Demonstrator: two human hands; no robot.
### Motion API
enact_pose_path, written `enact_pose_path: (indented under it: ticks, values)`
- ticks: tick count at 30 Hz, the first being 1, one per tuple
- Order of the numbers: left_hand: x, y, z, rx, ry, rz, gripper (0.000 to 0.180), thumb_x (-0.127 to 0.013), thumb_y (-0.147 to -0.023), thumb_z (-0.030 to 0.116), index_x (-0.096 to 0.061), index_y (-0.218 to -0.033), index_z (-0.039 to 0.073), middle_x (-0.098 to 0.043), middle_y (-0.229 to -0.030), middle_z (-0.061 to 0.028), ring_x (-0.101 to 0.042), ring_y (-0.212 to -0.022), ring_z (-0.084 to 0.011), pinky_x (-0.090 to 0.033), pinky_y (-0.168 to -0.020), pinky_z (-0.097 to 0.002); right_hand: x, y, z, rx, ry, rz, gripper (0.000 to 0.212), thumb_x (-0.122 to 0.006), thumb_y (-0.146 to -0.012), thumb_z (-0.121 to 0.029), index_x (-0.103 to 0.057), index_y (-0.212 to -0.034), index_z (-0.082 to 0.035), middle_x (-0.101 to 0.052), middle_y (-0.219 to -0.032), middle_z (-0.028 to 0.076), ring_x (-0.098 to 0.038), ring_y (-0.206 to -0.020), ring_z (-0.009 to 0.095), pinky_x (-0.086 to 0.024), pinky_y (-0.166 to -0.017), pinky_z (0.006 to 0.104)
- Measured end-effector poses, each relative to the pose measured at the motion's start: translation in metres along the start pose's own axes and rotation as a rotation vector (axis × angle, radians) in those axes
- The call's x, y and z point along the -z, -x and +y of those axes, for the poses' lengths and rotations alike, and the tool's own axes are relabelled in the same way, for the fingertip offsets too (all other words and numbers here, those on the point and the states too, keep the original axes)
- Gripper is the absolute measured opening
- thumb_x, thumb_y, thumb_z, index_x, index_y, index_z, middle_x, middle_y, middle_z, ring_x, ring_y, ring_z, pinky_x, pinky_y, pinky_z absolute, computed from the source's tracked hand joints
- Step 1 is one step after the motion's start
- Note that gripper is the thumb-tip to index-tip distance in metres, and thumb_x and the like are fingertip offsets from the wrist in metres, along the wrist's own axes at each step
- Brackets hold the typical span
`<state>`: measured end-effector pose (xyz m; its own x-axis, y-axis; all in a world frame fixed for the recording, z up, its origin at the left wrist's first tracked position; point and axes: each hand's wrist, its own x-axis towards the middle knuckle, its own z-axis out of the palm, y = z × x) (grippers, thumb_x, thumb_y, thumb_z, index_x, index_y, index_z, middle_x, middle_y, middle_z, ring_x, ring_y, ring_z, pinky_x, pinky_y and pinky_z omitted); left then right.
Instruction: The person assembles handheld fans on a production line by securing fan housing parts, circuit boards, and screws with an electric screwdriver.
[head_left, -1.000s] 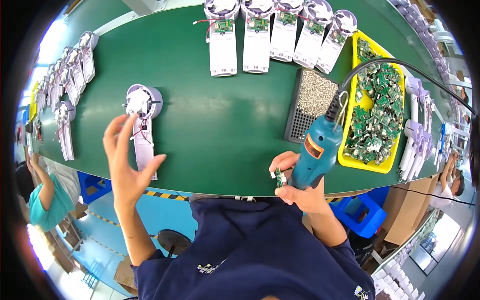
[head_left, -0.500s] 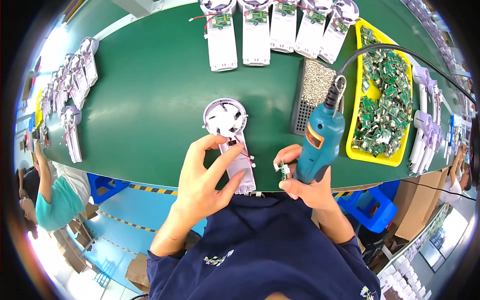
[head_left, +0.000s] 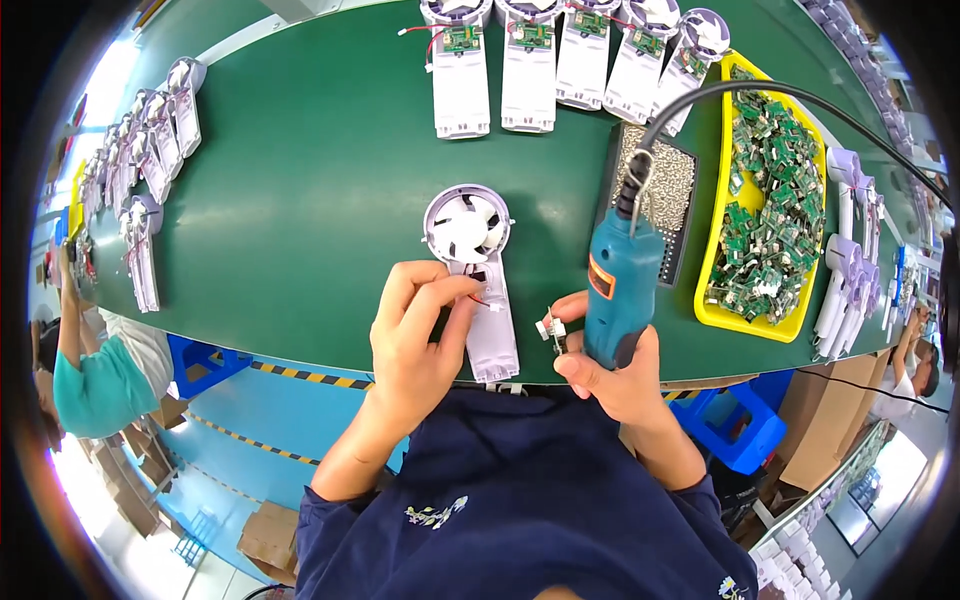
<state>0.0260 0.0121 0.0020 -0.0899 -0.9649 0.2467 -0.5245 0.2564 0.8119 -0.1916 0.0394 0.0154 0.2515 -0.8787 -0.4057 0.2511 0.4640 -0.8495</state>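
Note:
A pale lilac handheld fan half-shell [head_left: 492, 345] lies on the green table with its round end, holding white blades [head_left: 467, 228], pointing away from me. At its neck my left hand [head_left: 418, 325] pinches the thin red and black wires between thumb and fingers; a small white plug hangs at their end. My right hand [head_left: 622, 385] is wrapped round a teal electric screwdriver [head_left: 622, 275], whose cable rises from the top. The same hand holds a small green circuit board [head_left: 556, 332] with white connectors between thumb and forefinger, just right of the shell. The screwdriver's tip is hidden.
A yellow tray [head_left: 708, 270] piled with circuit boards stands at the right, beside a black box of screws [head_left: 668, 185]. Several fan shells with boards [head_left: 460, 95] line the far edge. More shells lie at left [head_left: 145, 255] and far right [head_left: 845, 290]. Other people sit at both sides.
My left fingers have closed from a spread pose onto the wires. The fan shell now lies straighter, and the screwdriver has shifted slightly left in my right hand. My view has shifted a little.

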Motion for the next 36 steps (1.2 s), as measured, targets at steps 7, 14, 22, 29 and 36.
enact_pose_path:
  ticks: [7, 14, 22, 29, 36]
  values:
    - [-0.013, 0.003, -0.006, 0.304, 0.352, 0.219, 0.011, -0.064, -0.089, -0.008, -0.061, -0.098, -0.004, -0.058, -0.103, -0.0105, -0.064, -0.084, -0.0134, -0.055, -0.063, -0.023, -0.019, -0.034, -0.021, 0.244, 0.55, 0.015, 0.039, -0.076, -0.08, -0.008, -0.061, -0.114, 0.003, -0.061, -0.105, 0.011, -0.064, -0.096, 0.021, -0.049, -0.084, 0.0309]
    - [-0.004, -0.001, -0.007, 0.307, 0.376, 0.148, 0.016, -0.064, -0.087, -0.011, -0.062, -0.102, -0.005, -0.058, -0.103, -0.0102, -0.066, -0.085, -0.0171, -0.059, -0.066, -0.0261, -0.038, -0.047, -0.031, 0.229, 0.917, -0.064, 0.046, -0.069, -0.071, -0.002, -0.062, -0.116, -0.003, -0.052, -0.119, 0.011, -0.063, -0.097, 0.032, -0.051, -0.08, 0.0364]
    - [-0.005, -0.002, -0.013, 0.286, 0.404, 0.151, 0.021, -0.066, -0.084, -0.01, -0.062, -0.104, -0.005, -0.058, -0.103, -0.0104, -0.065, -0.084, -0.0181, -0.059, -0.066, -0.0267, -0.039, -0.053, -0.029, 0.263, 0.936, -0.05, 0.046, -0.07, -0.07, 0.0, -0.062, -0.115, -0.002, -0.054, -0.115, 0.012, -0.062, -0.093, 0.03, -0.051, -0.08, 0.0355]
    - [-0.002, -0.008, -0.006, 0.372, 0.504, 0.094, 0.016, -0.066, -0.085, -0.009, -0.064, -0.1, -0.003, -0.059, -0.103, -0.0111, -0.066, -0.086, -0.0173, -0.06, -0.067, -0.0256, -0.043, -0.049, -0.016, 0.126, 0.568, 0.232, 0.032, -0.081, -0.083, -0.015, -0.061, -0.103, -0.001, -0.067, -0.089, 0.003, -0.061, -0.08, 0.008, -0.05, -0.072, 0.0255]
    - [-0.001, -0.009, -0.005, 0.392, 0.486, 0.067, 0.017, -0.065, -0.085, -0.01, -0.064, -0.1, -0.003, -0.059, -0.103, -0.0105, -0.067, -0.089, -0.0161, -0.059, -0.068, -0.0245, -0.048, -0.056, -0.017, 0.063, 0.562, 0.247, 0.027, -0.079, -0.083, -0.015, -0.063, -0.099, 0.001, -0.067, -0.082, 0.004, -0.06, -0.075, 0.007, -0.05, -0.068, 0.0263]
